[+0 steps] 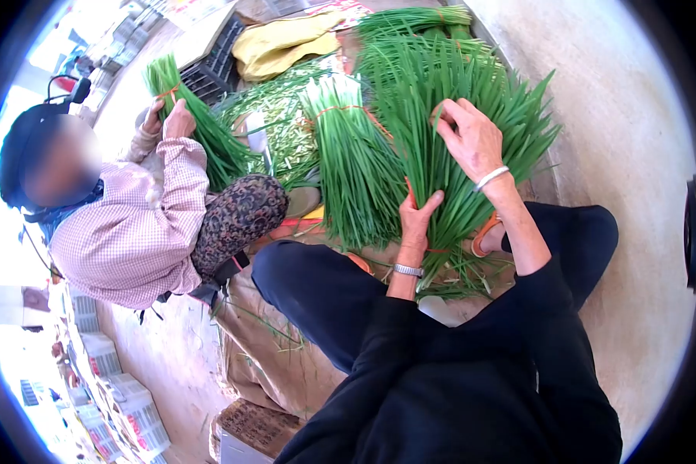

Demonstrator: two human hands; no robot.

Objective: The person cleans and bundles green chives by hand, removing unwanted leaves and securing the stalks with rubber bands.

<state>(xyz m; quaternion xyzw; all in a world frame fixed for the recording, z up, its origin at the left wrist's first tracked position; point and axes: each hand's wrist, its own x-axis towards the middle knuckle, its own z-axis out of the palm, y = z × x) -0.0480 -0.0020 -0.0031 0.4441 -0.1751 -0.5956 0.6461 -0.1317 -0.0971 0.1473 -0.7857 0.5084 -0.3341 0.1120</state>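
Observation:
In front of my lap a large spread bunch of garlic chives [456, 182] stands with its leaf tips fanned away from me. My left hand [416, 220], with a metal watch on the wrist, is closed around its left side near the lower end. An orange-red strip shows beside the left fingers. My right hand [472, 139], with a white bangle, reaches over the top of the leaves, thumb and fingers pinched together on a few of them. A tied bunch of chives [356, 170] with an orange band lies just left of my left hand.
A co-worker [131, 224] sits at the left, holding another tied chive bunch [209, 139]. More chives [414, 22] lie at the back. Loose trimmings [286, 116], a yellow sack [282, 46] and a black crate [218, 58] are beyond. Newspaper-wrapped bundles [135, 410] stand lower left.

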